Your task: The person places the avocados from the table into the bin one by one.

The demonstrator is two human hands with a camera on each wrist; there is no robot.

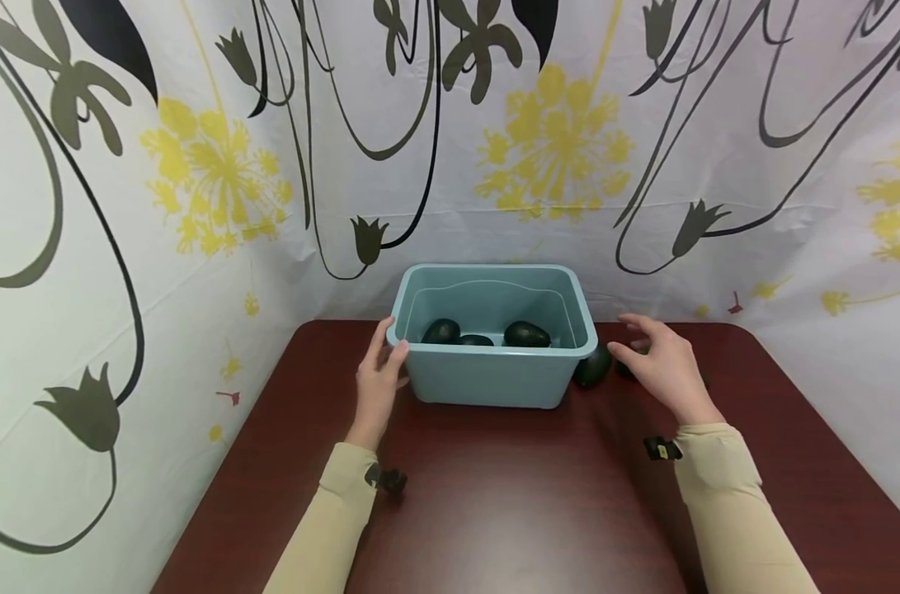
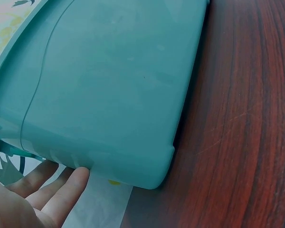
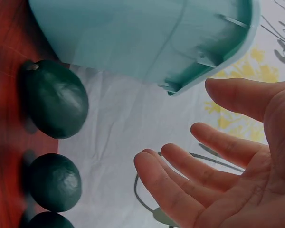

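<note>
A light blue plastic bin [image 1: 487,378] stands on the table with several dark green avocados inside, one avocado [image 1: 527,334] at its right and another avocado [image 1: 441,332] at its left. My left hand [image 1: 378,384] is at the bin's left front corner; in the left wrist view its fairly straight fingers [image 2: 61,194] touch the bin's side below the rim. Right of the bin, my right hand [image 1: 661,367] is held with fingers spread and nothing in them. Near it on the table lie an avocado [image 3: 57,99], a rounder avocado [image 3: 55,182] and a partly cut-off avocado [image 3: 50,221].
The dark red wooden table [image 1: 509,495] reaches back to a white patterned cloth [image 1: 450,181] hanging close behind the bin. The cloth also hangs along the left and right sides. Each sleeve cuff carries a small black wrist camera [image 1: 662,448].
</note>
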